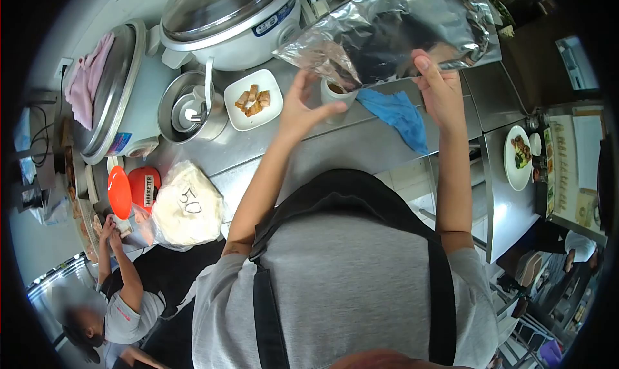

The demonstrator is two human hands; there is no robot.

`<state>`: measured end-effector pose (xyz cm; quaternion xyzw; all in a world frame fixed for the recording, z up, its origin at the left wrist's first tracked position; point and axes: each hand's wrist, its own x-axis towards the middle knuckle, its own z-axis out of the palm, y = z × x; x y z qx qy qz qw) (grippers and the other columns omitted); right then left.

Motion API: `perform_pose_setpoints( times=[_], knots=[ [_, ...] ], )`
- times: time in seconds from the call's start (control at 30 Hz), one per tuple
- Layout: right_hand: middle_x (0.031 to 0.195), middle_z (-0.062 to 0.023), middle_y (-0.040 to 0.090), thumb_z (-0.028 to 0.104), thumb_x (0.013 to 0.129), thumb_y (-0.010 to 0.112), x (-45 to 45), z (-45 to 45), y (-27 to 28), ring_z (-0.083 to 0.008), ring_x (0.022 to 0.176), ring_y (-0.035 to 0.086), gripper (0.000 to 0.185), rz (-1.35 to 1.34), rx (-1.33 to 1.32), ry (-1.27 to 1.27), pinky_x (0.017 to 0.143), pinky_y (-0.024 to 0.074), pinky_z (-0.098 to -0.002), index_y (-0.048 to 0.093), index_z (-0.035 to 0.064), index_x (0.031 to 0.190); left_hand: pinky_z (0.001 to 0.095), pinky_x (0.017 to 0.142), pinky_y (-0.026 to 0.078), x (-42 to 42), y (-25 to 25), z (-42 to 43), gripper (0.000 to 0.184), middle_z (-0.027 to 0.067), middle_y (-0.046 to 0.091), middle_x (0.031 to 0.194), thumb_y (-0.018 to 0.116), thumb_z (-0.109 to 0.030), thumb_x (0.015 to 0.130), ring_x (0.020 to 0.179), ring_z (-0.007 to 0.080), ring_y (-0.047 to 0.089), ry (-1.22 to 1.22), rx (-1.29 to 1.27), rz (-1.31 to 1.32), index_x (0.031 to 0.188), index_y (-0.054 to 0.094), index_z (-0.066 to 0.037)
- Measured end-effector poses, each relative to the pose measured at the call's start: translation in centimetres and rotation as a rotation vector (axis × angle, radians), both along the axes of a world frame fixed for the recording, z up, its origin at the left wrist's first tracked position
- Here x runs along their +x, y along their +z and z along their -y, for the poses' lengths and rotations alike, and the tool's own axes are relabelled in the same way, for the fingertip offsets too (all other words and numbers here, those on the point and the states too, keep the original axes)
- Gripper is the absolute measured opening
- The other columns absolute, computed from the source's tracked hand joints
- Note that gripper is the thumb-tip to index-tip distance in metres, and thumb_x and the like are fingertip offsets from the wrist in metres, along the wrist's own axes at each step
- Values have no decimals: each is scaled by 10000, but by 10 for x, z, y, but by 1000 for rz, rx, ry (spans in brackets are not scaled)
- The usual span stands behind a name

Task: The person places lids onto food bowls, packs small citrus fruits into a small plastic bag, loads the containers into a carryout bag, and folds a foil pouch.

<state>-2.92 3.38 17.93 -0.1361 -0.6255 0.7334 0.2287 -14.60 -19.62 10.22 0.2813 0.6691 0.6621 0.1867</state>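
Observation:
A large shiny silver foil sheet or bag (406,33) is held up over the back of the steel counter. My right hand (440,91) pinches its lower edge, thumb in front. At its lower left corner is my left hand (306,108), thumb and fingers spread apart; whether the fingertips touch the foil is hidden. Just behind the left thumb stands a white cup (335,98) with something brown inside, partly covered by the foil. A blue cloth (398,114) lies on the counter between my hands. Left of my left hand is a square white dish (253,100) with brown pieces.
Two large cookers (229,24) (122,91) stand at the back left, a pink cloth on one. Nearby are a steel pot (191,108), a bag marked 50 (187,204) and a red bowl (119,191). People work at lower left and far right. A plate of food (518,157) sits right.

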Motion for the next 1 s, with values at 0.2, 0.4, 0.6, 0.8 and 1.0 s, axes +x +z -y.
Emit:
perform_pose_setpoints(
  times=[0.2,0.4,0.6,0.8,1.0],
  knots=[
    [915,9,671,267,821,707,-6,8,9,-13,740,504,316,-9,46,0,652,406,-184,686,18,1014,375,1039,313,-22,34,14,760,142,473,1309,727,-207,781,1241,244,417,264,293,64,1392,321,-6],
    [931,9,666,284,823,703,-8,12,12,-14,751,520,304,31,46,-29,652,411,-183,691,39,1003,298,910,406,-47,141,12,573,95,595,1144,735,-275,788,1048,180,547,179,118,-910,1253,522,-19],
    [890,25,629,330,815,707,-3,8,15,-34,777,532,403,148,91,-8,703,443,-195,662,5,1049,205,715,419,-64,138,-13,269,-13,636,828,637,-240,880,772,52,516,-283,-31,-376,1047,670,-31],
    [1043,-60,624,239,907,600,-4,6,-10,-118,900,585,295,-26,26,139,853,486,-324,640,-32,1015,195,692,401,-61,131,-13,255,-17,636,843,613,-195,898,759,41,492,-219,74,-253,1072,666,-17],
    [911,-38,653,202,908,610,-4,13,-11,-79,852,573,250,27,348,-6,760,474,-258,669,-38,872,206,792,443,-60,139,-12,278,7,658,877,667,-188,855,884,53,563,-286,55,-209,1064,666,-4]
  ],
)
